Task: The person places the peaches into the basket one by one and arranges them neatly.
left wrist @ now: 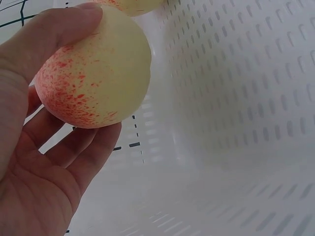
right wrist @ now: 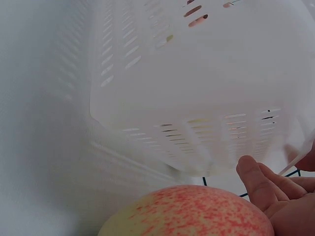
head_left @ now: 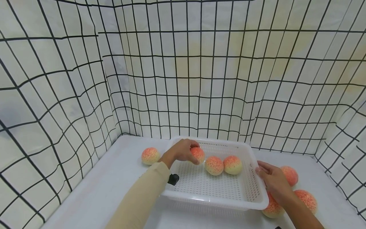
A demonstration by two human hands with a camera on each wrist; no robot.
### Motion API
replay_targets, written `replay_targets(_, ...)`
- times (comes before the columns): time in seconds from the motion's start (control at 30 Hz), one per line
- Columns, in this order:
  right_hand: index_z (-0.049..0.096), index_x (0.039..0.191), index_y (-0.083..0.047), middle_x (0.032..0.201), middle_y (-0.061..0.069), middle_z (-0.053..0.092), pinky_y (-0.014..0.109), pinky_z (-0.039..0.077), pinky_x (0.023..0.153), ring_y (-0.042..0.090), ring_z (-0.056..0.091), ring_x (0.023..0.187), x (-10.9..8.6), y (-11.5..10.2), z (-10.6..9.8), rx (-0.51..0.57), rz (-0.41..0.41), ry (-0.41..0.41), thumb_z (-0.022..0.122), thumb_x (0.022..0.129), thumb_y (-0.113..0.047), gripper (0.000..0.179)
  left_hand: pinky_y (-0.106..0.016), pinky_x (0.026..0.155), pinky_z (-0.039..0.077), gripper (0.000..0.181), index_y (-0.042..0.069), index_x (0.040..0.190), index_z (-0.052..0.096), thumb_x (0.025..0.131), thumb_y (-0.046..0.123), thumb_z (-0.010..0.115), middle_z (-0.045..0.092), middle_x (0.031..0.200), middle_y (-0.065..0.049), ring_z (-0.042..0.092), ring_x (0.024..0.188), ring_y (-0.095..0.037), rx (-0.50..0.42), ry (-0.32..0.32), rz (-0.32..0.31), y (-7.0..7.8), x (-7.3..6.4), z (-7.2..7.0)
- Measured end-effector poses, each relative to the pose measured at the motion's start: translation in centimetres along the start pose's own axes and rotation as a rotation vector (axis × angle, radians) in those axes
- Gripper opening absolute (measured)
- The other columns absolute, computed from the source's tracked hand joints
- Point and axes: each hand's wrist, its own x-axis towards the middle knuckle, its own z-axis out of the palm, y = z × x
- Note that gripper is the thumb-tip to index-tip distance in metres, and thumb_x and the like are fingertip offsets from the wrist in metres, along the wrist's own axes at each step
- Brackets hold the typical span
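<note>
Peach (head_left: 198,155) is being gripped by the left hand (head_left: 181,150), the nearer one, over the basket's (head_left: 211,200) far-left area, left of two peaches (head_left: 214,165); the right rim (head_left: 265,194) is being pinched by the right hand (head_left: 273,179).

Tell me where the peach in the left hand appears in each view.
Head: held peach, below and slightly right of centre.
Left wrist: large, upper left.
Right wrist: cannot be made out; the bottom peach is a different one.
Shared landmark: white slotted basket, visible in all three views.
</note>
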Motion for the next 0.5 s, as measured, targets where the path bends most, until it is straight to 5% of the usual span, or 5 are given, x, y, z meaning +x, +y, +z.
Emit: replay_targets(0.5, 0.027, 0.163, -0.002, 0.16, 0.026, 0.044, 0.041, 0.063, 0.09, 0.021, 0.072, 0.113, -0.2, -0.1, 0.08, -0.001, -0.007, 0.0, 0.049, 0.111, -0.031, 0.063, -0.04, 0.099, 0.053, 0.059, 0.015, 0.13, 0.068, 0.077, 0.023, 0.093, 0.068, 0.123, -0.002, 0.059, 0.107, -0.019, 0.048, -0.041, -0.034, 0.3, 0.2, 0.48)
